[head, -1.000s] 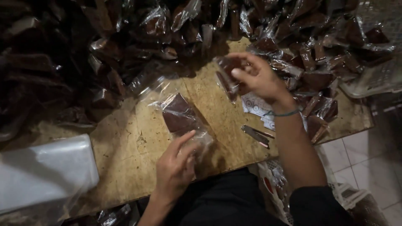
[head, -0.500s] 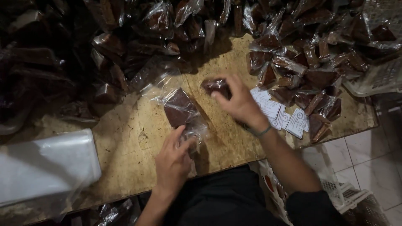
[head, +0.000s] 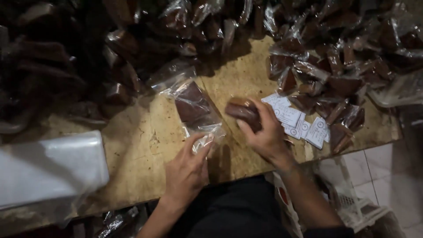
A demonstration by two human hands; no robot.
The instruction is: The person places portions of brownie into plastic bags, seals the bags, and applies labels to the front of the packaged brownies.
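Observation:
My left hand (head: 187, 169) pinches the near, open end of a clear plastic bag (head: 196, 110) that lies on the wooden board (head: 141, 145) and holds one dark brown slab. Just right of the bag, my right hand (head: 264, 132) grips a second dark brown slab (head: 242, 112) low over the board. Small white printed paper slips (head: 297, 123) lie fanned out right beside that hand.
Heaps of bagged brown slabs (head: 335, 66) cover the back and right of the board. A stack of clear empty bags (head: 48, 167) sits at the near left. A white plastic crate (head: 352, 202) stands on the tiled floor at the lower right.
My right hand has brought a brown slab from the pile at the back right down toward me, beside the bag. My left hand stays on the bag's end.

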